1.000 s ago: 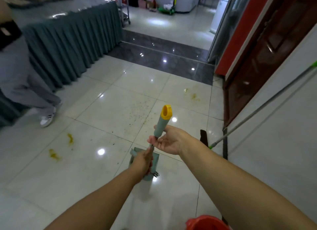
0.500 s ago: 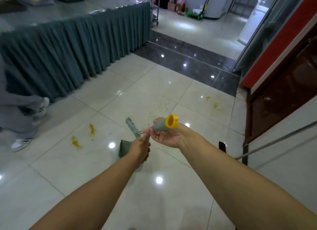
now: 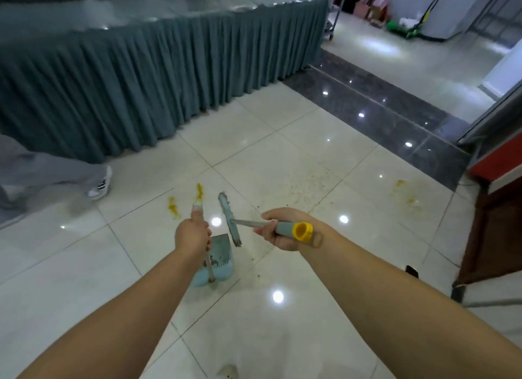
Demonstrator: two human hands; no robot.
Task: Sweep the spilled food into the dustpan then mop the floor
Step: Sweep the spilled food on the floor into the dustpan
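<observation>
The left hand [image 3: 193, 235] now grips the dustpan [image 3: 214, 261] handle alone, fingers wrapped tight; the pan sits on the floor just below them. Since half a second ago the broom [image 3: 229, 219] has swung apart from the pan, its head raised just right of the left fingers. The right hand [image 3: 285, 232] clasps its yellow-capped grip. Yellow spills [image 3: 185, 200] lie just beyond the left fingers. The walking person [image 3: 42, 175] at the left edge is cut off and blurred.

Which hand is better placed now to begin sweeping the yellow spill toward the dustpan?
The right hand, probably. It already grips the brush, whose head hangs just above the floor near the yellow spill. The left hand is busy holding the dustpan handle upright.
</observation>
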